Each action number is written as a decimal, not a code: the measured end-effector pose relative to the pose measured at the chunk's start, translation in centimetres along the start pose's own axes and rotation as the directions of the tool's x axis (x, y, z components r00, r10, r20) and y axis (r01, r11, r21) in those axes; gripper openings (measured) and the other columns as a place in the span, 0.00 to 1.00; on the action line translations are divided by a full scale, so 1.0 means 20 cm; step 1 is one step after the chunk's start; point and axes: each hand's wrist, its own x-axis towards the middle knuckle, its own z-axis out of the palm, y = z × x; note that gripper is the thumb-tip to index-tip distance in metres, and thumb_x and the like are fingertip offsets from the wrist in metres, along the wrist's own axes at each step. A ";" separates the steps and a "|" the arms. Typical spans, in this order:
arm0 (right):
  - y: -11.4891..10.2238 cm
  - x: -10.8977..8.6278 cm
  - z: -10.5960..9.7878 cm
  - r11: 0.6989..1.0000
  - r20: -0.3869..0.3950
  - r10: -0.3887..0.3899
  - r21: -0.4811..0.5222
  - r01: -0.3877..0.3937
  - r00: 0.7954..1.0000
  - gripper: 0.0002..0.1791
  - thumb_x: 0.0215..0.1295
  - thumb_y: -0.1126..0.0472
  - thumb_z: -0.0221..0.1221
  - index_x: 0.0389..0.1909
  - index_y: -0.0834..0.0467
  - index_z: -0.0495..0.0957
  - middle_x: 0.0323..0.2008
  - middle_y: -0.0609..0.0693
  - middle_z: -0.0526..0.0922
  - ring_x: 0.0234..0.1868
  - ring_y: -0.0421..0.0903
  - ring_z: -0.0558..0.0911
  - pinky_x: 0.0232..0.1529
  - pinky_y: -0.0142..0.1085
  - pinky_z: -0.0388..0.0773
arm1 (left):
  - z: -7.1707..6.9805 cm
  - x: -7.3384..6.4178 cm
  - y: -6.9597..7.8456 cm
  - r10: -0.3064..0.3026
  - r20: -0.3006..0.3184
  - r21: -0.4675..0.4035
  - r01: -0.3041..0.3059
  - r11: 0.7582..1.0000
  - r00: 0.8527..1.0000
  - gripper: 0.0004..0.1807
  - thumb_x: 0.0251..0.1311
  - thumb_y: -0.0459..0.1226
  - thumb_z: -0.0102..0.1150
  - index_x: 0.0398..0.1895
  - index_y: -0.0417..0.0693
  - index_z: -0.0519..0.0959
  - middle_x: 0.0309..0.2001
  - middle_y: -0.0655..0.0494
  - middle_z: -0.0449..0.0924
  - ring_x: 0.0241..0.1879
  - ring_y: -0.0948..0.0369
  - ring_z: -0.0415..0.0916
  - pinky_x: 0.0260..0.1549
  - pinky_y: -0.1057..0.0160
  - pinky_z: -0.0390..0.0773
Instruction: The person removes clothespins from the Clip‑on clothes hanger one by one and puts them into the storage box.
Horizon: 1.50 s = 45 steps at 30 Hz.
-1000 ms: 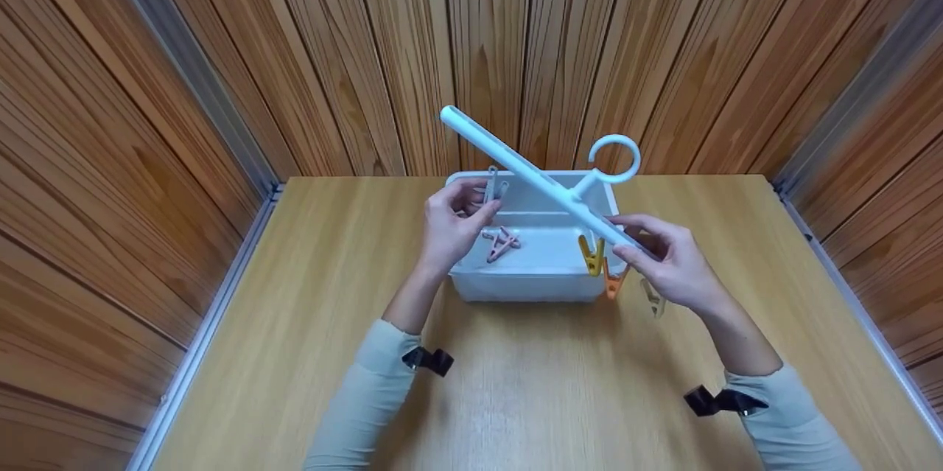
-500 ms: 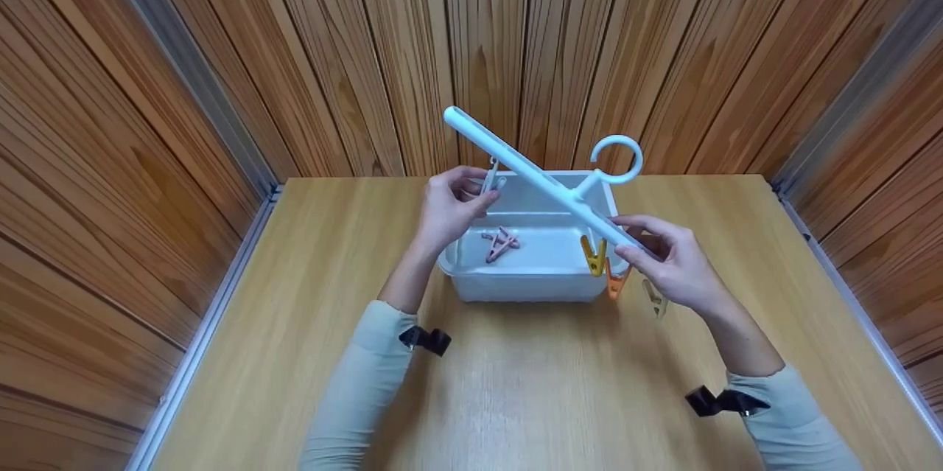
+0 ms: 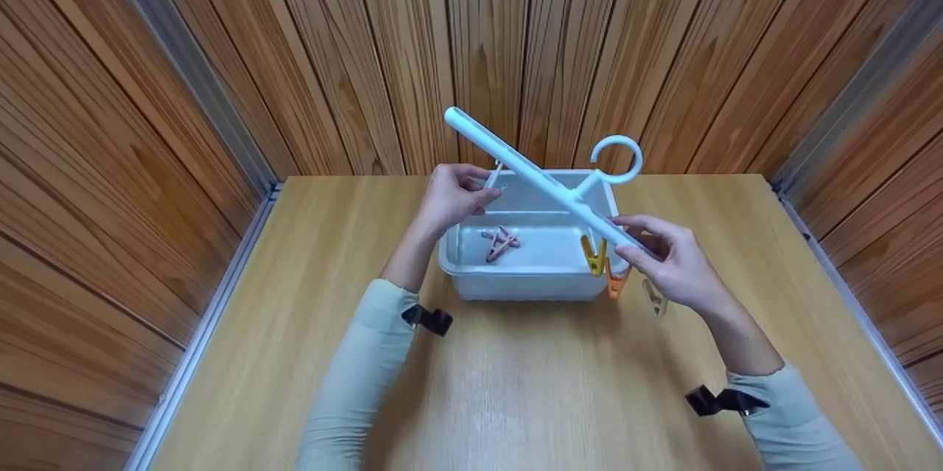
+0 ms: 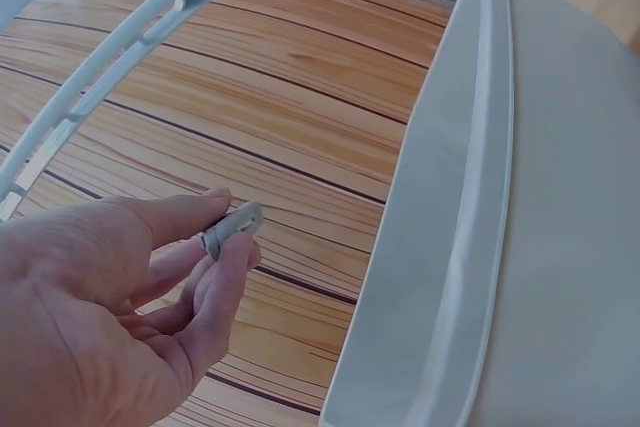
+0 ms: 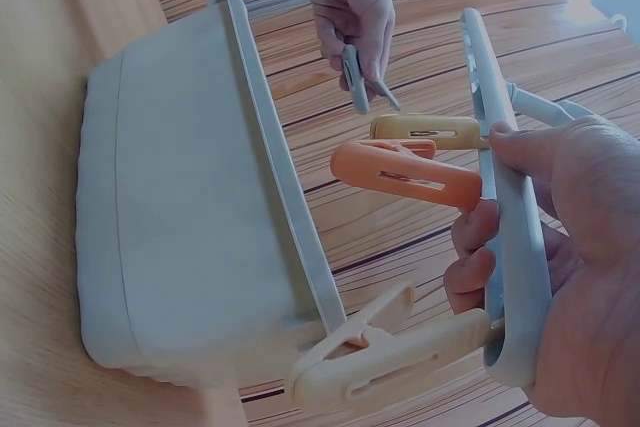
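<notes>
1. Right grip (image 3: 674, 261) clasps the pale-blue hanger (image 3: 508, 155) near its 4 o'clock end.
2. Yellow clip (image 5: 395, 127), orange clip (image 5: 375, 169) and beige clip (image 5: 445, 344) project there.
3. Left grip (image 3: 451, 198) pinches a grey clip (image 5: 354, 77), apart from the hanger, at 10 o'clock of the white container (image 3: 527, 288).
4. Inside, at 9 o'clock, I see a pink clip (image 3: 503, 241).
</notes>
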 end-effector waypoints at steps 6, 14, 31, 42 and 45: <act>0.01 -0.01 0.00 1.000 -0.002 0.000 0.005 0.000 1.000 0.19 0.77 0.74 0.66 0.65 0.67 0.85 0.42 0.40 0.88 0.33 0.39 0.83 0.31 0.29 0.80 | 0.01 0.02 -0.02 -0.018 0.001 0.003 0.018 1.000 1.000 0.19 0.72 0.36 0.77 0.63 0.41 0.89 0.50 0.41 0.92 0.45 0.50 0.91 0.51 0.52 0.94; 0.02 0.00 0.01 1.000 -0.012 -0.001 0.010 0.001 1.000 0.18 0.76 0.74 0.66 0.64 0.68 0.85 0.39 0.42 0.86 0.29 0.36 0.79 0.27 0.28 0.76 | 0.03 0.03 -0.07 0.036 -0.027 -0.035 -0.037 0.999 0.999 0.20 0.71 0.33 0.77 0.64 0.41 0.89 0.50 0.40 0.94 0.47 0.48 0.93 0.46 0.57 0.94; 0.02 0.00 0.00 1.000 -0.008 -0.002 -0.002 0.002 1.000 0.19 0.76 0.74 0.66 0.65 0.68 0.85 0.42 0.38 0.87 0.32 0.39 0.83 0.30 0.29 0.80 | 0.02 0.00 -0.10 0.116 -0.054 -0.026 -0.117 0.993 0.992 0.23 0.74 0.37 0.75 0.70 0.48 0.86 0.50 0.44 0.93 0.48 0.54 0.91 0.51 0.59 0.90; 0.02 0.01 -0.05 1.000 0.008 -0.001 0.005 0.001 1.000 0.18 0.77 0.75 0.65 0.65 0.69 0.84 0.40 0.40 0.86 0.28 0.35 0.79 0.26 0.27 0.76 | -0.04 -0.03 -0.14 0.194 -0.094 -0.002 -0.195 0.981 0.976 0.26 0.72 0.36 0.76 0.71 0.45 0.84 0.63 0.40 0.91 0.60 0.43 0.92 0.63 0.47 0.90; 0.02 0.01 -0.06 1.000 0.009 -0.001 -0.003 0.001 1.000 0.19 0.77 0.75 0.65 0.65 0.69 0.84 0.40 0.40 0.86 0.27 0.35 0.78 0.26 0.28 0.75 | -0.07 -0.05 -0.16 0.212 -0.115 -0.004 -0.214 0.977 0.970 0.27 0.72 0.35 0.76 0.73 0.45 0.83 0.67 0.39 0.89 0.60 0.42 0.92 0.63 0.47 0.90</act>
